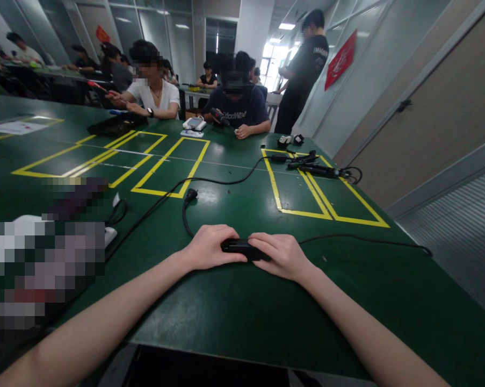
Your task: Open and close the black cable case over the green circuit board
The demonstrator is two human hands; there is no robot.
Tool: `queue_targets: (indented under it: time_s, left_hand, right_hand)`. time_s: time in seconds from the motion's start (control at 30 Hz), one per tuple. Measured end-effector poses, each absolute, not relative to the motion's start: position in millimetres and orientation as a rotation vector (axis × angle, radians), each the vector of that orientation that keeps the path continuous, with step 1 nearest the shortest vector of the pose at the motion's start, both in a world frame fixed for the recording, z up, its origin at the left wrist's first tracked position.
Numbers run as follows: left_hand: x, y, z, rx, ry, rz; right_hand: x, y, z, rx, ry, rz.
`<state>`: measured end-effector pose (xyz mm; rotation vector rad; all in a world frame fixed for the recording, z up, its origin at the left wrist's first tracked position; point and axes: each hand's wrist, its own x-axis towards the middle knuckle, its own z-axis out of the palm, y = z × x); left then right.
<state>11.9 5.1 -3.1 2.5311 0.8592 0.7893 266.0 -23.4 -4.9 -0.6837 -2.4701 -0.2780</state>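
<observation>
Both my hands rest on the green table point(242, 301) near its front edge, closed around a small black device point(239, 247) that lies flat between them. My left hand point(210, 247) covers its left end with fingers curled over it. My right hand point(282, 255) grips its right end. A thin black cable point(367, 237) runs from the device to the right. Another black cord with a plug point(189, 195) curls just beyond my left hand.
Yellow tape rectangles point(169, 169) mark the tabletop. Black tools and cables point(318, 170) lie at the far right. A white object point(109, 234) sits at the left beside a blurred patch. Several people sit at the far side; one person stands point(302, 70).
</observation>
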Motion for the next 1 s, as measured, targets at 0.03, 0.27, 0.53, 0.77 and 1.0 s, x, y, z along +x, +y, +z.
queue_targets:
  time_s: [0.03,0.27,0.53,0.77,1.0]
  left_hand:
    - [12,6,-4,2.554,0.853,0.806]
    - [13,8,-4,2.630,0.831,0.815]
    - [17,4,0,2.642,0.898,0.575]
    - [15,6,1,2.667,0.809,0.696]
    - [11,8,4,2.650,0.912,1.309]
  right_hand:
    - [266,-23,-5,-0.716,-2.470,-0.248]
    - [263,-27,-3,-0.812,-2.437,-0.098]
    - [266,-27,-1,-0.808,-2.503,-0.281]
    - [272,-26,2,-0.807,-2.579,-0.284]
    - [334,-1,12,-1.191,-1.719,-0.197]
